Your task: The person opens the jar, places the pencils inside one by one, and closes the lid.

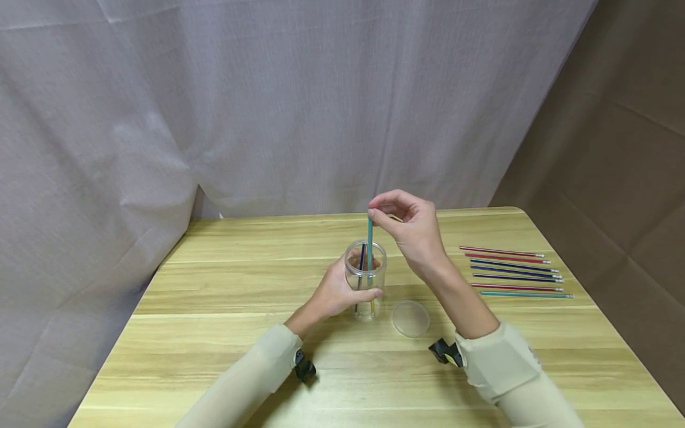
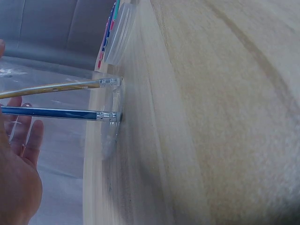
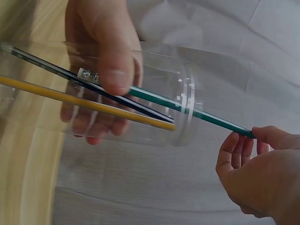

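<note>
A clear, open-topped jar [image 1: 366, 310] stands on the table, and my left hand [image 1: 333, 288] grips it round its side with the thumb across the front. Inside it lean a dark blue pencil [image 3: 126, 101] and a yellow pencil [image 3: 51, 94]; their eraser ends touch the bottom in the left wrist view. My right hand [image 1: 414, 232], above the rim, pinches the upper end of a green pencil [image 1: 370, 230] between thumb and fingertips. This pencil passes through the mouth, its eraser end partway down the jar in the right wrist view.
A round translucent lid [image 1: 411, 318] lies on the table just right of the jar. Farther right, several red, blue and green pencils [image 1: 517, 276] lie in a row. A grey curtain [image 1: 289, 119] hangs behind the wooden table [image 1: 225, 285].
</note>
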`<state>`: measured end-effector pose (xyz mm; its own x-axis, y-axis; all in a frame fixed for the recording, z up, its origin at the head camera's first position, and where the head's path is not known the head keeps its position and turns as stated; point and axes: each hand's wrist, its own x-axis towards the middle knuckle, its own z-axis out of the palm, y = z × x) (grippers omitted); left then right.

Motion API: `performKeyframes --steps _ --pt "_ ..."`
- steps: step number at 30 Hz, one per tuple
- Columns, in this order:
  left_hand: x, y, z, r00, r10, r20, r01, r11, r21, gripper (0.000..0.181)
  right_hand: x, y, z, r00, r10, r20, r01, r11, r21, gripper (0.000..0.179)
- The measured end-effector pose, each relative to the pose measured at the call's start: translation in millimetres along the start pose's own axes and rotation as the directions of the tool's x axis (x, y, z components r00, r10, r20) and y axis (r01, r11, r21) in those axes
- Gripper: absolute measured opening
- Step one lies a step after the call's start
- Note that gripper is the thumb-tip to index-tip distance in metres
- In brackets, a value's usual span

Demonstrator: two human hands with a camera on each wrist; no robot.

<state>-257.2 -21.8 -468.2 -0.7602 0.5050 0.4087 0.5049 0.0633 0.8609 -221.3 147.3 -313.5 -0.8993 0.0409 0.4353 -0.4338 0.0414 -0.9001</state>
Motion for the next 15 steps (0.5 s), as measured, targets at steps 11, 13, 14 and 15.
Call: performKeyframes --steps 11,13,14,15 --pt "-0.1 -0.3 -0.9 1.000 0.000 0.011 0.000 1.000 0.009 0.068 -6.7 18.9 1.7 0.996 0.087 0.022 -0.085 0.994 -0.062 0.010" --pt "-0.2 -0.3 -1.2 1.000 0.002 0.015 -0.002 1.000 0.013 0.070 -7.9 21.3 2.4 0.995 0.092 0.025 -0.091 0.994 -0.068 0.010" --pt "-0.2 -0.3 -1.3 1.000 0.003 0.017 -0.003 1.000 0.015 0.070 -8.6 22.1 2.8 0.995 0.096 0.028 -0.094 0.993 -0.068 0.010" --pt "-0.2 -0.3 -1.4 1.000 0.004 0.018 -0.004 1.000 0.015 0.071 -9.1 22.8 3.1 0.995 0.097 0.032 -0.094 0.993 -0.069 0.011"
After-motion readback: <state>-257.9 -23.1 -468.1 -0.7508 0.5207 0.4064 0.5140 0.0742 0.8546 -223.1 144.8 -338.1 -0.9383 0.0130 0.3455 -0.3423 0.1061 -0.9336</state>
